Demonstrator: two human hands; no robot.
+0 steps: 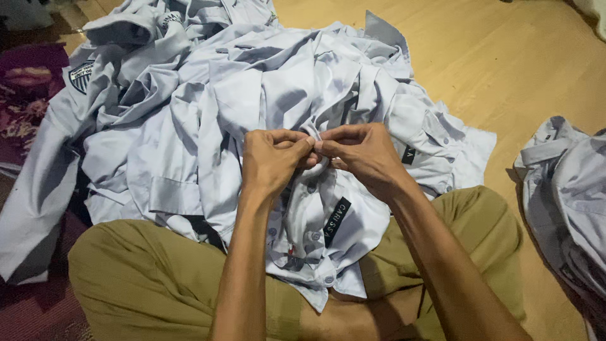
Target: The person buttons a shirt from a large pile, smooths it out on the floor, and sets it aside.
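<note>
Pale grey-blue cotton, thin and limp, makes up the uniform shirt [315, 233] lying over the person's crossed legs in olive trousers [145, 278]; it looks light, soft and quick to crumple, so it would sag wherever it is not held. Its button placket runs down the lap with small matching buttons in a row, and a black woven label [336, 220] with pale lettering sits beside it. Near the top of that placket the left hand [273, 161] and the right hand [363, 155] meet, fingers [302, 146] pinched close together on a fold of the fabric, thumb tips almost touching; whether a button sits between them is hidden. Taking hold at the stitched placket or collar seems best, since the doubled, firmer edge gives more to grip than the loose body cloth. Behind the hands spreads a big heap of like shirts [208, 95], one showing a dark shield-shaped badge [81, 76] on a sleeve. All of it rests on a light wooden floor [505, 63], with a second, smaller pile of shirts [568, 189] to the right.
</note>
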